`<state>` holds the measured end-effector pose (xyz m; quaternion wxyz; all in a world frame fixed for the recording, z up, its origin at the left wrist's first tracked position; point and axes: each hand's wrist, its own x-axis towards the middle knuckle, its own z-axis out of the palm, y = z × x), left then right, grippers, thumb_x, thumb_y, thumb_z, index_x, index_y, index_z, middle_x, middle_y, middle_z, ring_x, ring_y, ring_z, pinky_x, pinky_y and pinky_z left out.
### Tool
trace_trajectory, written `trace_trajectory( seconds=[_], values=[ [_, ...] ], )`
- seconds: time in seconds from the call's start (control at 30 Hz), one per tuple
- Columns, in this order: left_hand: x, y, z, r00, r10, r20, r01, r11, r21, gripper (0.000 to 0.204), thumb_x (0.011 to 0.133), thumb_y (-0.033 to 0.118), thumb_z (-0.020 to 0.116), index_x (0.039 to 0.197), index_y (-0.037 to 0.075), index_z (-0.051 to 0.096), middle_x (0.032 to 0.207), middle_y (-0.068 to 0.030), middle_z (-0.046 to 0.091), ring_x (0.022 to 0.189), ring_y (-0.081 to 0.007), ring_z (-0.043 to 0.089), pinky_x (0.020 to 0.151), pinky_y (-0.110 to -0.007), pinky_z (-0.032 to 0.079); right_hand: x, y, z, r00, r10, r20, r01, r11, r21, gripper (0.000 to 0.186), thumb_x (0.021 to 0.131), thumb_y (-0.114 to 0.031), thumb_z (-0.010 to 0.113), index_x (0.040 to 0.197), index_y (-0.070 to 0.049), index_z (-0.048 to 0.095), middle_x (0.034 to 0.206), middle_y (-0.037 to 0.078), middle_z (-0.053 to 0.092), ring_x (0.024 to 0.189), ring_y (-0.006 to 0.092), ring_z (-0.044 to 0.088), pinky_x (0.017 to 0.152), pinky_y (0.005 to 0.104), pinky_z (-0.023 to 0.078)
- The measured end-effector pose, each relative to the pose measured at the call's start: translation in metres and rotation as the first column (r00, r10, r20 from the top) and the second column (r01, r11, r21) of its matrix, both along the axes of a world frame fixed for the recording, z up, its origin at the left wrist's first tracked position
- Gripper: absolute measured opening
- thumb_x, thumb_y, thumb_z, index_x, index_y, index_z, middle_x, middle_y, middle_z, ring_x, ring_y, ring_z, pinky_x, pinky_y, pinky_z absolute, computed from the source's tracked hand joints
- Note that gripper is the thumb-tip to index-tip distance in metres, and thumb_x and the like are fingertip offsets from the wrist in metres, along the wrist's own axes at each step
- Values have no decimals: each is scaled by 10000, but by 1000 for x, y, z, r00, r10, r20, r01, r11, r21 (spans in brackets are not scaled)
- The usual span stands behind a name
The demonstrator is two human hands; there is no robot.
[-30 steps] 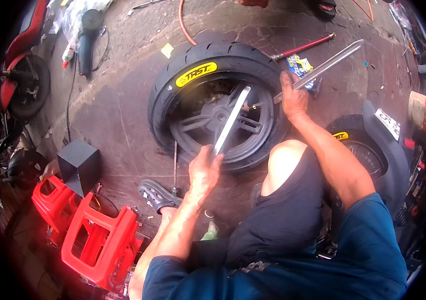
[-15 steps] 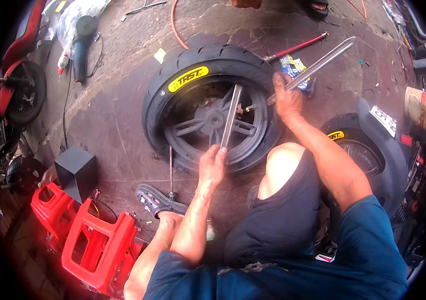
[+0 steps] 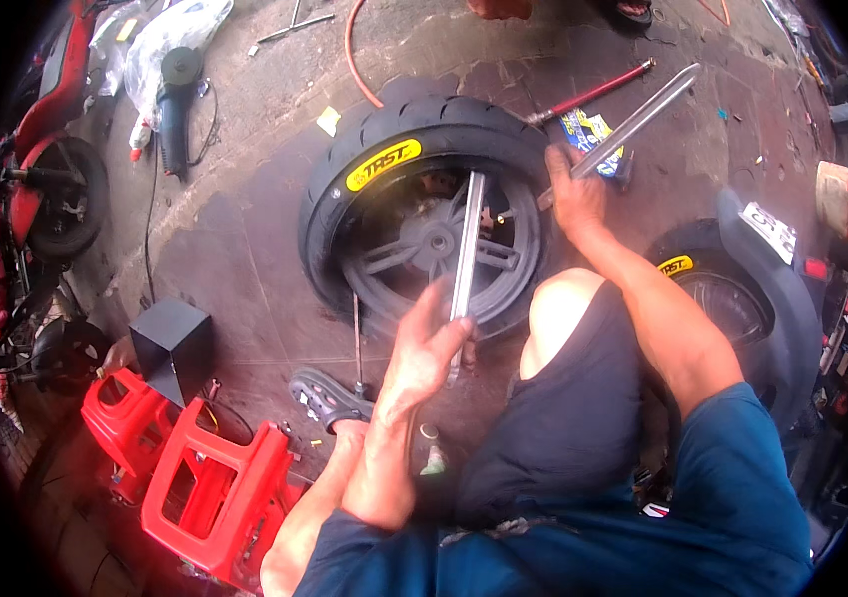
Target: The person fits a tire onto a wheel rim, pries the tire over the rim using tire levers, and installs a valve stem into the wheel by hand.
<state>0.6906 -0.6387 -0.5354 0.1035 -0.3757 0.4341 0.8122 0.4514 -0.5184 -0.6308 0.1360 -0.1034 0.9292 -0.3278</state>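
Note:
A black tyre with a yellow label lies on its side around a grey spoked wheel rim on the floor. One long metal tyre lever crosses the wheel, its far end at the tyre's inner edge. My left hand is at the near part of this lever, thumb across it; its fingers are smeared by motion, and the grip is unclear. My right hand is closed round a second tyre lever, which slants away to the far right, its lower end beside the tyre.
Red plastic stools and a black box stand at the left. An angle grinder lies at the far left. A red-handled tool and a blue-yellow packet lie beyond the tyre. A motorcycle wheel stands at the right.
My left hand has moved slightly down and its hold looks looser; the lever's near end now shows below the thumb. My right hand keeps the second lever. The whole view has shifted a little.

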Motion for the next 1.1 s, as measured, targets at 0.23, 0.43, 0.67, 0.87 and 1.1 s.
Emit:
trace_trajectory(
  seconds=[0.23,0.43,0.67,0.87,1.1],
  values=[
    [15,3,-49,997,53,47,-48,995,-88,498,881,73,561,1348,-25,416,791,-45,603,604,-96,513,547,-240,439,-2,-1,4,1000,23,13,-23,1000,6,538,880,-597,447,1094,-132,614,1033,176,636,1001,390,577,836,443,447],
    [-13,-3,-6,998,-10,55,14,996,-90,546,828,112,596,1326,-35,428,816,-91,602,596,-128,538,529,-242,446,-4,5,3,1000,-9,-4,9,999,51,563,877,-615,436,1091,-127,618,1038,184,635,1010,397,573,845,442,445],
    [29,17,-12,973,-76,-216,-146,521,-841,339,764,155,615,1026,-60,613,910,-201,606,661,-224,594,629,-318,492,4,-1,6,999,-15,-39,17,998,68,582,880,-632,404,1109,-134,602,1011,187,638,1001,397,577,836,449,445],
    [-29,5,16,740,-384,-552,-398,410,-820,125,768,43,548,661,-16,522,633,-121,561,585,-275,563,774,-492,501,-2,0,6,998,-3,-70,4,1000,8,547,891,-601,417,1080,-131,624,1018,178,640,969,393,592,808,450,459],
    [-92,10,63,708,-359,-608,-414,485,-770,219,719,-93,583,578,0,444,538,-88,426,427,-230,424,433,-320,365,-3,3,-3,999,-49,5,49,999,1,566,871,-596,472,1114,-108,626,1056,165,643,985,384,601,837,432,473]
  ],
)
